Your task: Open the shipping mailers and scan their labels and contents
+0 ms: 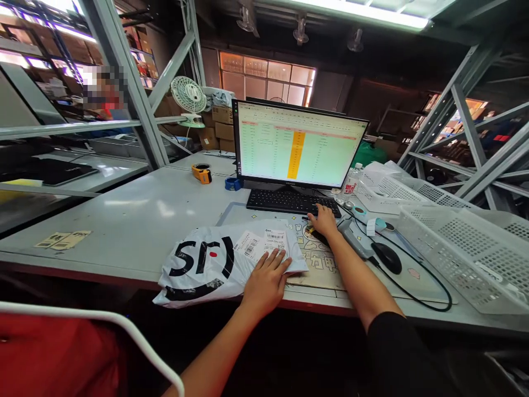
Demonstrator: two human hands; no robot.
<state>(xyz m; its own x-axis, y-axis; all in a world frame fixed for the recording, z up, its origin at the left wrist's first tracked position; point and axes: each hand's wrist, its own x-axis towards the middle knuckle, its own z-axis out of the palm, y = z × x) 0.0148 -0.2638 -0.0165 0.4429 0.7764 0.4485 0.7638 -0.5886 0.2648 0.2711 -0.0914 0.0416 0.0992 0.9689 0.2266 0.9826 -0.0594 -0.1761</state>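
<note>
A white plastic mailing bag [243,275] with large black lettering lies at the front of the desk, two printed labels [250,246] on its right part. My left hand [266,278] rests flat on the bag just below the labels, fingers stretched out. On the right side of the black keyboard [281,200] lies my right hand [323,220], its fingers apart on the keys. Behind the keyboard stands a monitor [264,149] showing a spreadsheet with one orange column. A grey handheld device [355,240], partly behind my right forearm, lies beside that arm.
A black mouse [386,257] and its cable lie on the right. White perforated baskets [458,259] line the right edge. An orange tape roll [201,173], a blue tape roll [233,183] and cardboard tags [64,240] are to the left. A plastic bottle [351,182] stands beside the monitor.
</note>
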